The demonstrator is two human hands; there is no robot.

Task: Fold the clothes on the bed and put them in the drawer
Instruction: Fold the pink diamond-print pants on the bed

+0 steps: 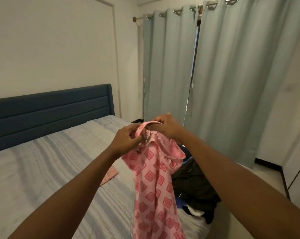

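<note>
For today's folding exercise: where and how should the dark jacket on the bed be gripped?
Probably at its upper edge, nearest the curtains, coming from above: the dark jacket lies crumpled flat on the bed, partly behind the pink garment, so its collar cannot be made out.

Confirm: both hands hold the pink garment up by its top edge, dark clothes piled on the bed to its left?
Wrong side. In the head view the dark clothes lie to the right of the pink garment. Both the left hand and the right hand do hold its top edge.
</note>
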